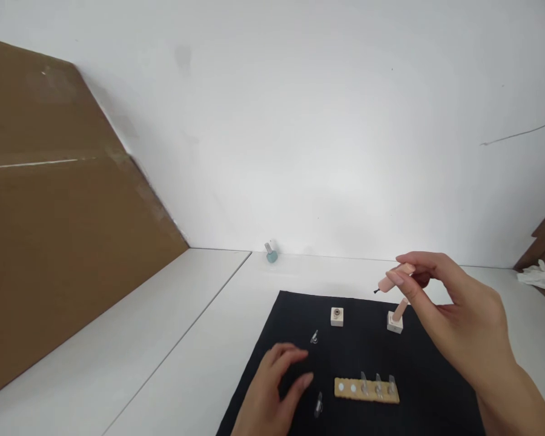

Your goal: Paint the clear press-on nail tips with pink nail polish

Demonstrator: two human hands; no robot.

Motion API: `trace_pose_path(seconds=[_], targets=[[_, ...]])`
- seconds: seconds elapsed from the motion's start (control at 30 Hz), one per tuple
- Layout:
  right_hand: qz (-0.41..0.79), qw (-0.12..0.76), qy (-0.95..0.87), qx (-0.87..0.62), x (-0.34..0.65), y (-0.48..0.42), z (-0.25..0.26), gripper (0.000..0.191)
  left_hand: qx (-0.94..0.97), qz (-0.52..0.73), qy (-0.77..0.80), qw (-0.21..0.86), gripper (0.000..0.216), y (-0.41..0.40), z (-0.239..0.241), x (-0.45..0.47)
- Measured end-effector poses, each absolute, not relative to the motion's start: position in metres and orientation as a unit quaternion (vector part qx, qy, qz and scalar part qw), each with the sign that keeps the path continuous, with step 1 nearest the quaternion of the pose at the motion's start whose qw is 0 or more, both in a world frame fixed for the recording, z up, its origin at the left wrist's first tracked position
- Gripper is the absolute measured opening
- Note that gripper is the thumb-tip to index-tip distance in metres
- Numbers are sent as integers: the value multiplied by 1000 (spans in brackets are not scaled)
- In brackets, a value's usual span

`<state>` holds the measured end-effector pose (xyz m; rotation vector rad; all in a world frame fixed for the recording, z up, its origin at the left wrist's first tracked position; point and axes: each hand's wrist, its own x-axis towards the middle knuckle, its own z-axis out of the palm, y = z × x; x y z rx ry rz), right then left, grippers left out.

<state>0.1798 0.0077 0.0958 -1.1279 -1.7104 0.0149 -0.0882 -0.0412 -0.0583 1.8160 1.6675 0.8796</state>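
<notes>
My right hand point(454, 321) is raised above the black mat point(418, 375) and pinches a pink nail-polish brush cap point(393, 280), its dark brush tip pointing left. Just below stands a small white square bottle point(395, 322) with a pink cap. A second white square bottle point(336, 317) sits open further left. My left hand point(272, 393) rests on the mat with fingers curled and apart, holding nothing. Beside it lie two clear nail tips point(315, 337) point(318, 404). A wooden strip holder point(367, 389) carries several clear nail tips upright.
A teal nail-polish bottle point(271, 252) stands against the white wall at the back of the white table point(195, 339). Brown cardboard point(49, 212) leans along the left side. Crumpled white tissue point(536, 276) lies at the far right by more cardboard.
</notes>
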Motion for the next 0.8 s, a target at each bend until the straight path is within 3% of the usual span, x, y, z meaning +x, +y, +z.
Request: trace_pose_path(seconds=[0.2, 0.37, 0.67, 0.8], targets=[[-11, 525, -698, -487, 180, 2, 98, 9, 707, 255, 612, 247, 39, 46, -20, -45], [-21, 535, -696, -479, 182, 3, 100, 12, 721, 230, 596, 267, 28, 77, -28, -23], [-90, 582, -692, -418, 154, 4, 72, 13, 708, 437, 502, 237, 16, 37, 14, -27], [-115, 586, -728, -337, 139, 0, 58, 17, 687, 500, 484, 211, 27, 24, 20, -40]])
